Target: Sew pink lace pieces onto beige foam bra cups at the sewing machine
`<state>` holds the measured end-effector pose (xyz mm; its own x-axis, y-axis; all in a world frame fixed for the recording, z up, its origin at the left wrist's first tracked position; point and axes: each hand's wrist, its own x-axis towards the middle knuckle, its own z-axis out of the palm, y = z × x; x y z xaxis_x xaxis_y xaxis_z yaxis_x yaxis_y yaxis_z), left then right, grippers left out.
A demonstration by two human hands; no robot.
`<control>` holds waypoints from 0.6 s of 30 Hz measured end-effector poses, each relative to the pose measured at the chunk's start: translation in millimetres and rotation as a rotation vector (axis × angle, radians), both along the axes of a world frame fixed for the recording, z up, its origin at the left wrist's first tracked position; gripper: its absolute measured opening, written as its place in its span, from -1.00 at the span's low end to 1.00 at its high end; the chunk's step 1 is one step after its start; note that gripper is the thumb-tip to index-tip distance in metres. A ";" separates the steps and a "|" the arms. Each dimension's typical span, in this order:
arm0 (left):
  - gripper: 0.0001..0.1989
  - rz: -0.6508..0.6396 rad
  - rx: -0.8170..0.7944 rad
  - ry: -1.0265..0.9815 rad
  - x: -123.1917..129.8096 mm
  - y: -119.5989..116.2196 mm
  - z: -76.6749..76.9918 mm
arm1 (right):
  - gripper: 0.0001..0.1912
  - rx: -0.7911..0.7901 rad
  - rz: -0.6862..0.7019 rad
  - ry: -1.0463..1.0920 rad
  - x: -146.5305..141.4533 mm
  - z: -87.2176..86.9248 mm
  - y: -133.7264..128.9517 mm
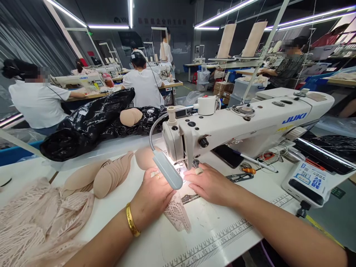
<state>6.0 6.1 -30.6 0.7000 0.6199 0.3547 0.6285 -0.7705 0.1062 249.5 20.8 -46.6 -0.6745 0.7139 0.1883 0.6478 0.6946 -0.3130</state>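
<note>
My left hand (152,194) is at the sewing machine's needle area, with a ring and a gold bangle on that arm. Its fingers are bent over a pale pink lace piece (178,215), whose end hangs out toward me. The lamp head (168,171) hides part of those fingers. A beige oval pad (145,157) lies just behind them. On the other side of the needle, my right hand (211,184) lies with its fingers stretched flat, fingertips beside the presser foot. The white sewing machine (250,115) spans the space above and behind my hands.
Stacked beige pads (111,178) and a heap of pink lace (41,218) lie to the left. Thread snips (240,177), a phone (226,155) and a control box (306,183) sit to the right. Behind are black plastic bags (91,122) and co-workers at other machines.
</note>
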 end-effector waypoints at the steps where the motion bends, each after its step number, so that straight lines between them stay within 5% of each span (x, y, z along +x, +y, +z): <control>1: -0.73 0.003 -0.003 0.004 -0.4 -0.1 0.3 | -0.80 0.001 -0.001 -0.002 -0.2 -0.3 0.1; 18: -0.76 0.023 -0.054 0.017 -1.6 2.6 2.9 | -0.81 -0.004 -0.008 0.001 -2.4 -2.9 3.0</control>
<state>4.4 8.7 -27.7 0.6907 0.6541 0.3083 0.6484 -0.7490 0.1365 247.1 23.8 -49.5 -0.6685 0.7201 0.1860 0.6532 0.6880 -0.3163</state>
